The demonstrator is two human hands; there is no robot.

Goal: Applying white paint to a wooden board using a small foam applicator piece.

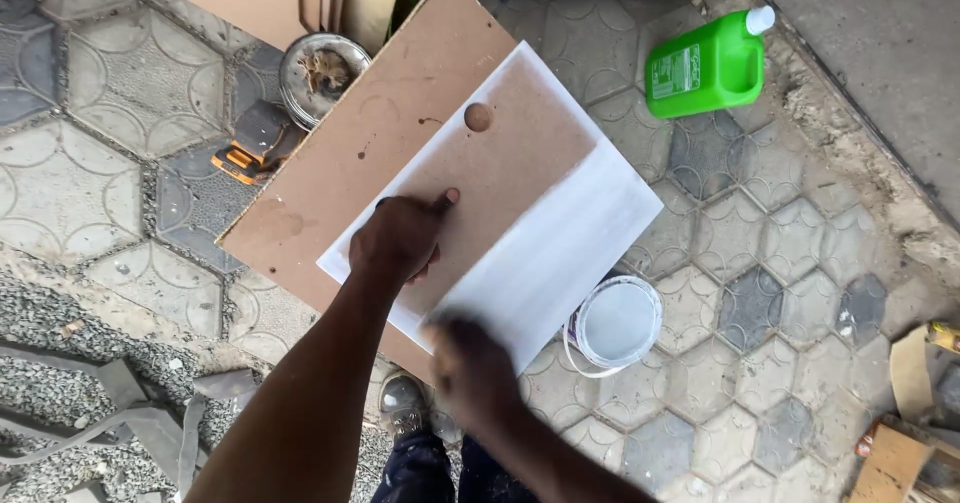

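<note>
- Paving (800,263) of grey hexagonal tiles lay under everything, gritty and uneven, with gravel at the lower left.
- Largest on it was a brown board (340,153), tilted across the tiles; it served as the work surface.
- On the board lay a smaller panel (500,163) with a round hole, its right half and edges coated white, the rest bare brown. The wet-looking white could have smeared if the panel slid on the board, or picked up grit from the paving.
- A green jug (712,67) lay on its side, well apart at the upper right.
- A white pail (617,321) of paint stood just beside the board's lower corner (close to the person's shoe); a nudge of the board could likely have tipped it.
- The left hand (398,238) pressed flat on the bare part of the panel, fingers loosely curled, gripping nothing.
- The right hand (470,368) was blurred at the panel's near edge; whether it was closed round a brush or rag could not be told.
</note>
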